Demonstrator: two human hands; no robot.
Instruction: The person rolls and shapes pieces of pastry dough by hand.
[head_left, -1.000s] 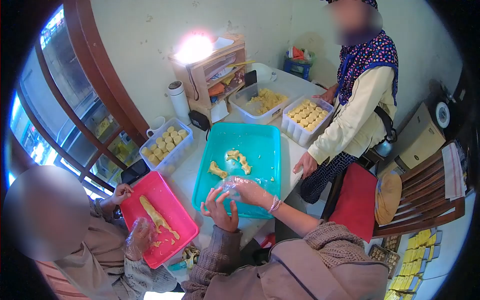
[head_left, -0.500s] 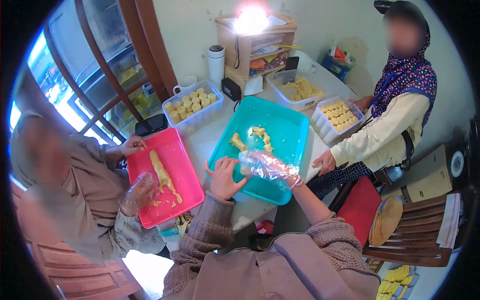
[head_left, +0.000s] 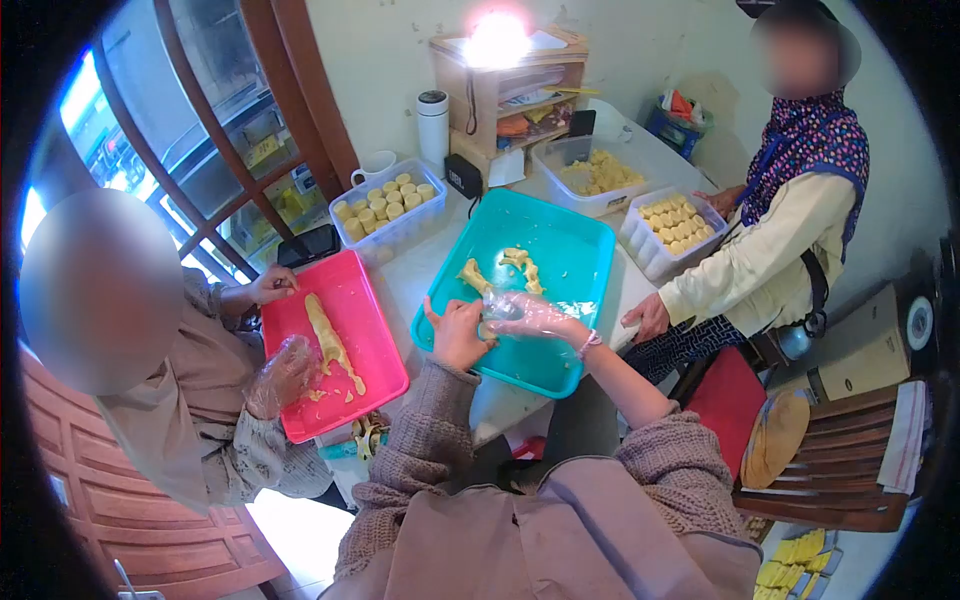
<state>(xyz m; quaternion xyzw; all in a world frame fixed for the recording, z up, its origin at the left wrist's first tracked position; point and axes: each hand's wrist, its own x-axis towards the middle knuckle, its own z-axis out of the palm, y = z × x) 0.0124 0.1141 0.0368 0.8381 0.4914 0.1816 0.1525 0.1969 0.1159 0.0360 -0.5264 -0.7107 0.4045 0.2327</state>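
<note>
Over the near left part of the teal tray (head_left: 578, 240), my left hand (head_left: 461, 335) has its fingers curled in toward my other hand; anything between its fingertips is too small to make out. My right hand (head_left: 535, 314), in a clear plastic glove, is closed beside it, its fingers round something small and hidden. A curved strip of yellow dough (head_left: 530, 270) and another dough piece (head_left: 472, 275) lie in the tray just beyond my hands, among small crumbs.
At the left, a co-worker's gloved hand (head_left: 285, 375) is by dough on a pink tray (head_left: 375, 345). Tubs of dough pieces (head_left: 385, 225) (head_left: 655, 250) stand behind. Another person's hand (head_left: 650, 318) rests at the right table edge. A white bottle (head_left: 433, 130) stands at the back.
My left hand's fingers have closed in from a more spread pose, and my gloved right hand has tilted and drawn close to it. The co-worker at the left has leaned in.
</note>
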